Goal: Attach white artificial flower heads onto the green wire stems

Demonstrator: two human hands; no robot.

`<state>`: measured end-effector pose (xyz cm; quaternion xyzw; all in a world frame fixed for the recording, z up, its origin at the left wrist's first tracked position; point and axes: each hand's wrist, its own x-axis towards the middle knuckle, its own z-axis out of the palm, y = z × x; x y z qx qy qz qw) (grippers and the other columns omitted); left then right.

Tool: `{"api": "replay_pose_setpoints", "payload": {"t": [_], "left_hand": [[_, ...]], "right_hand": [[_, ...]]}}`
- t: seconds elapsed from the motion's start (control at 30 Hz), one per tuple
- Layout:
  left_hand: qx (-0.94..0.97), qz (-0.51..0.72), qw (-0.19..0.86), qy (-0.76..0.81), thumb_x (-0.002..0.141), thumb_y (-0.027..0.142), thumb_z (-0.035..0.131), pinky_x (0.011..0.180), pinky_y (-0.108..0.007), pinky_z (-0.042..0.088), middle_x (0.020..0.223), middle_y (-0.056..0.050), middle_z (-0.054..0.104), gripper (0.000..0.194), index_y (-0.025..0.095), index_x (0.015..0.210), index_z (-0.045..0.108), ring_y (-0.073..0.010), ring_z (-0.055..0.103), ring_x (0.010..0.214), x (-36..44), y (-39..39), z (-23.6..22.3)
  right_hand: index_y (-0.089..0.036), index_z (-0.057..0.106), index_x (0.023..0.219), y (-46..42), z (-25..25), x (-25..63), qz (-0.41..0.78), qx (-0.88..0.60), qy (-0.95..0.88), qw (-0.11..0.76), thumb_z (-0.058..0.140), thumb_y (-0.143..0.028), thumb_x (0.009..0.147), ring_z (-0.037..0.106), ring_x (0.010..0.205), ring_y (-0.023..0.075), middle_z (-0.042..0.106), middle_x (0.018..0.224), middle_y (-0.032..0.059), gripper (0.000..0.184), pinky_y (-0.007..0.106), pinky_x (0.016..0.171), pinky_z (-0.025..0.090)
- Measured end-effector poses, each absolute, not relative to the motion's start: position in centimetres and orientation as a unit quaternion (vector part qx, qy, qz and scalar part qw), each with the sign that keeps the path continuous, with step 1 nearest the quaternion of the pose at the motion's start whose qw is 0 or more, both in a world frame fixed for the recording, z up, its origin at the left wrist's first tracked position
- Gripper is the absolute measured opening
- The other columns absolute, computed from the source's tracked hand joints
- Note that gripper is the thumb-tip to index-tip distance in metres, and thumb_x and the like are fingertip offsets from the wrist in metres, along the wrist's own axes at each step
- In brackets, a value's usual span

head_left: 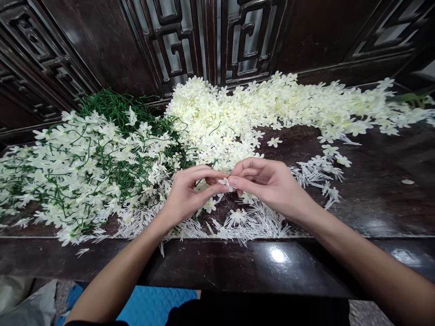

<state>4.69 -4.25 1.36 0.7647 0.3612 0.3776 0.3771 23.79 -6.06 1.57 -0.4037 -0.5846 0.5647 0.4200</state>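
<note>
White flower (224,182): is pinched by left hand (185,191) and right hand (273,184).
Green stems (110,108): are tangled at left.
Bench (380,181): is strewn with blossoms (217,120).

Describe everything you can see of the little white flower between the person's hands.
The little white flower has pale, slender petals, some spreading toward the left. It looks artificial, perhaps thin fabric or plastic. It is pinched between the fingers of the left hand and the right hand, which hide part of it, so its exact tilt and any stem cannot be made out. It appears raised above the dark wooden surface, on the wearer's side of the cream blossom pile.
</note>
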Motion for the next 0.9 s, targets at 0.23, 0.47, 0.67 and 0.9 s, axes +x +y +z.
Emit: {"api": "replay_pose_setpoints", "payload": {"t": [0.23,0.47,0.67,0.9], "left_hand": [[0.692,0.451,0.381,0.416,0.078,0.017,0.07,0.061,-0.025,0.056,0.076,-0.003,0.069,0.004,0.02,0.081,0.068,-0.0125,0.065,0.067,4.7,-4.3,1.7],[0.651,0.443,0.44,0.433,0.075,0.016,0.073,0.061,-0.026,0.059,0.072,-0.003,0.07,0.012,0.017,0.071,0.063,-0.0127,0.068,0.066,4.6,-4.3,1.7],[0.638,0.432,0.468,0.433,0.075,0.014,0.073,0.074,-0.03,0.06,0.077,-0.005,0.071,0.016,0.017,0.066,0.061,-0.0161,0.07,0.086,4.3,-4.0,1.2],[0.659,0.422,0.473,0.404,0.074,0.011,0.072,0.068,-0.031,0.062,0.082,-0.005,0.073,0.017,0.017,0.066,0.06,-0.0164,0.072,0.077,4.4,-4.0,1.2]], "right_hand": [[-0.016,0.064,0.096,-6.4,-0.1,23.7,0.38,-0.393,-0.761,0.35,0.061,-0.019,0.085,0.064,0.082,0.0173,0.067,0.09,0.0069,0.012,0.037,0.074,0.057],[-0.008,0.065,0.1,-6.8,-1.6,23.4,0.136,-0.276,-0.922,0.233,0.046,0.004,0.083,0.058,0.084,0.0216,0.064,0.086,0.0119,0.029,0.039,0.068,0.055],[-0.016,0.062,0.105,-6.4,-0.5,23.4,0.232,-0.278,-0.847,0.388,0.05,-0.003,0.084,0.063,0.083,0.0168,0.067,0.092,0.0074,0.027,0.037,0.071,0.058],[-0.023,0.066,0.096,-6.7,1.3,23.3,0.337,-0.328,-0.708,0.527,0.058,-0.005,0.081,0.063,0.079,0.0161,0.066,0.087,0.003,0.025,0.035,0.066,0.057]]}}
